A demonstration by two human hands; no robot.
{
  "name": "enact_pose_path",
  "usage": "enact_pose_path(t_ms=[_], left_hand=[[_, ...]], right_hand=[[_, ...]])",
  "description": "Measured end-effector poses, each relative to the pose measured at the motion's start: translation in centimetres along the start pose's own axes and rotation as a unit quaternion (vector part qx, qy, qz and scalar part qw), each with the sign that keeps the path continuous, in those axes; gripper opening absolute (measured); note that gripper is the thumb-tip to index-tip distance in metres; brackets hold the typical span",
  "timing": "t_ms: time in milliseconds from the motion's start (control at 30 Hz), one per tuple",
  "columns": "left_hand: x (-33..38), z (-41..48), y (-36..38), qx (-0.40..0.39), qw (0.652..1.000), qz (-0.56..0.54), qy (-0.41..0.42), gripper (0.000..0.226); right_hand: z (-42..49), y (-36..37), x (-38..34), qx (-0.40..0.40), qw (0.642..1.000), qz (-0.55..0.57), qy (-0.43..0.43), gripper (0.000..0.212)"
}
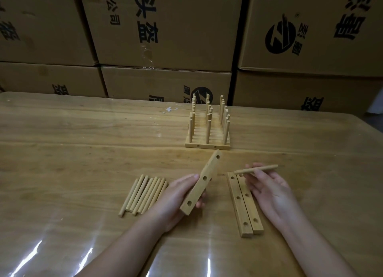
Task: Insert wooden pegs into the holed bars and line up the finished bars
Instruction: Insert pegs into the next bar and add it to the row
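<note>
- My left hand (176, 196) was clamped on one holed bar (204, 183), thumb on the near edge and fingers wrapped behind. It was tipped up off the desk (83, 152) with its three holes facing me, I judge so that I could aim a peg into them.
- Most of those fingers were hidden behind the bar; only a couple of tips showed past its lower edge.
- My right hand (271, 193) pinched a single peg (257, 169) between thumb and fingertips. The peg lay nearly level, its tip pointing towards the held bar but well short of any hole.
- Two spare bars (242, 212) lay flat and touching, side by side, under and just left of my right hand, holes up and empty. Their far ends were partly covered by my fingers.
- The loose pegs (145, 196) lay bunched together left of my left hand, within easy reach. They overlapped, so I couldn't count them surely.
- Farther off, the finished bars (208, 140) stood pressed together in a block, pegs upright in three rows. The front bar showed small holes in its side. How many bars stood behind it I could not tell.
- White scraps (169, 109) lay near the desk's far edge; I couldn't make out what they were.
- Stacked cardboard boxes (165, 38) closed off the back, their print cut off by the frame.
</note>
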State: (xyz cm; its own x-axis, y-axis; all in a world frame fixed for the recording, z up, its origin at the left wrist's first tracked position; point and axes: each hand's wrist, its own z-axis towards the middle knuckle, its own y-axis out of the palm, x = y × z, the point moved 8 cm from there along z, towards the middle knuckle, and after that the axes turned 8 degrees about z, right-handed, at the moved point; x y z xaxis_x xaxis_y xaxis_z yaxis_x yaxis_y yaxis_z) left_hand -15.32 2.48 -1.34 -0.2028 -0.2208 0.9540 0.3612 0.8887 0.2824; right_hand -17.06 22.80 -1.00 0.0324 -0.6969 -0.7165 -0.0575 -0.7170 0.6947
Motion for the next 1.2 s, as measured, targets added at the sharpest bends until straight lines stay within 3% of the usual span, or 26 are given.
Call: enact_pose_path(t_ms=[200,467,667,867,1000,1133,1200], left_hand=[[0.3,-0.4,0.4,-0.018,0.998,0.053,0.011,0.031],[0.2,-0.4,0.8,-0.027,0.997,0.079,0.005,0.038],[0.5,-0.6,1.1,-0.035,0.995,0.092,0.008,0.031],[0.6,-0.7,1.3,-0.026,0.993,0.116,0.007,0.037],[0.6,-0.6,1.1,-0.007,0.991,0.135,0.007,0.032],[0.5,-0.5,0.8,0.017,0.986,0.166,0.007,0.030],[0.6,-0.6,0.8,0.023,0.984,0.177,0.007,0.027]], right_hand=[[0.5,-0.2,0.4,-0.008,1.000,0.023,-0.003,0.019],[-0.1,0.7,0.2,-0.036,0.999,-0.032,-0.018,0.019],[-0.3,1.0,0.2,-0.037,0.997,-0.065,-0.026,0.019],[-0.5,1.2,0.0,-0.035,0.994,-0.091,-0.049,0.019],[-0.6,1.3,0.0,-0.033,0.991,-0.112,-0.067,0.018],[-0.7,1.1,-0.3,-0.032,0.984,-0.145,-0.102,0.035],[-0.7,1.0,-0.4,-0.026,0.979,-0.165,-0.115,0.029]])
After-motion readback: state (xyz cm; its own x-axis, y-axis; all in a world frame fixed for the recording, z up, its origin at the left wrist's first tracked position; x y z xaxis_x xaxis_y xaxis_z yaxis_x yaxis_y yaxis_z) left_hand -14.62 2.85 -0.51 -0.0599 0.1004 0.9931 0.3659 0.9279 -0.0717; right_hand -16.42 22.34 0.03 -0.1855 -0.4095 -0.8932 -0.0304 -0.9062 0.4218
